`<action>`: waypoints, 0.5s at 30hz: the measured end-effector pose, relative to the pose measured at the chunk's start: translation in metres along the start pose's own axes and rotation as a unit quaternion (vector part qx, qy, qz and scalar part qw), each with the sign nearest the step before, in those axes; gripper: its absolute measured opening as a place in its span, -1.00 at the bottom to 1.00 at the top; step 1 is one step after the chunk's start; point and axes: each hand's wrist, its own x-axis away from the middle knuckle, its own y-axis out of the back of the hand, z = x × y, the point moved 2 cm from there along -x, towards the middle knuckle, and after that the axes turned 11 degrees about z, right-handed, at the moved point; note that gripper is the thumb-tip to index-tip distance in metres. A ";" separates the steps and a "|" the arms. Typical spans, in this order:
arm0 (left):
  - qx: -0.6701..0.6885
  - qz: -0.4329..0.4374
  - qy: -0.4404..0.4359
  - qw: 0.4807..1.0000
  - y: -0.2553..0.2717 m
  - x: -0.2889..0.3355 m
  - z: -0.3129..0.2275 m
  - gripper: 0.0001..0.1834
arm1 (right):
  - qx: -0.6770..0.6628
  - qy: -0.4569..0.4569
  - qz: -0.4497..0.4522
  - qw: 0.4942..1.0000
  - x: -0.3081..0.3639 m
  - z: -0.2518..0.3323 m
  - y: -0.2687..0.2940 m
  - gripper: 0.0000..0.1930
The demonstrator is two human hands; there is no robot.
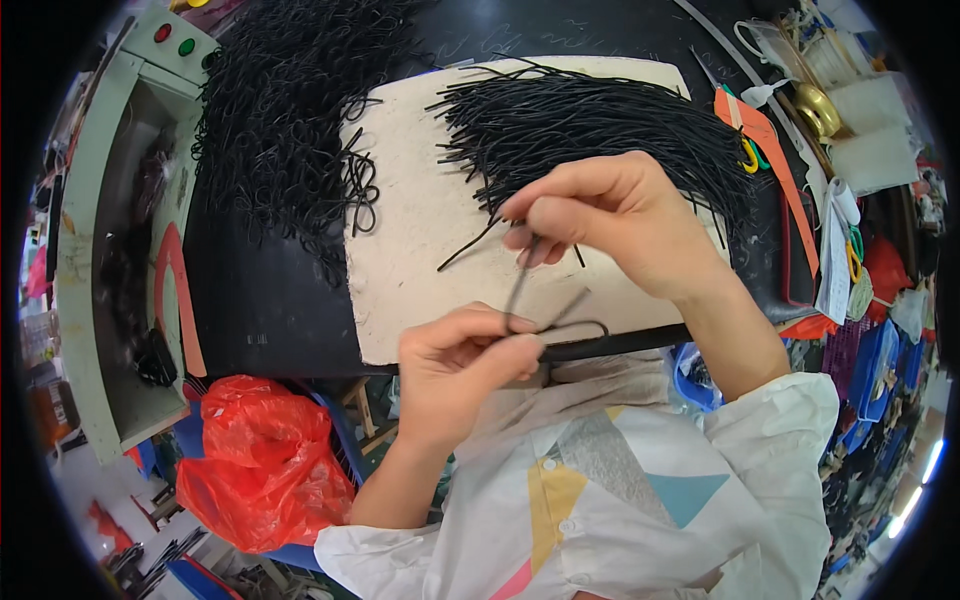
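"While the left hand [455, 360] pinches a black cord [517, 288] between thumb and fingers, what is the right hand [625, 225] doing?"

"Pinching it too, fingertips closed on the upper stretch. The cord spans both hands, and a bent loop and a loose end stick out to the right of the left hand."

"Where is that against the cream board [400, 290]?"

"Over its near side. The left hand overlaps the near edge; I can't tell whether they touch."

"Any room to move?"

"Bare board shows to the left of the hands. Beyond the right hand, straight black cords [600, 125] cover the far part and overhang the right edge. A heap of looped cords [300, 120] on the dark table [270, 310] spills over the left edge."

"Further out?"

"An orange strip [780, 168] right, a grey housing [83, 245] left, a red plastic bag [265, 460] near left."
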 end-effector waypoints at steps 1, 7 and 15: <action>0.054 -0.026 -0.045 0.997 0.002 0.002 -0.001 -0.91 | -0.029 -0.004 -0.018 0.999 0.003 -0.007 0.003 -0.82; 0.148 -0.080 -0.109 0.980 0.000 -0.012 -0.003 -0.88 | 0.295 0.181 -0.176 0.922 0.026 -0.049 -0.018 -0.84; 0.127 0.080 0.206 0.967 -0.019 0.002 0.011 -0.92 | -0.090 -0.008 0.043 0.995 0.012 -0.032 0.001 -0.64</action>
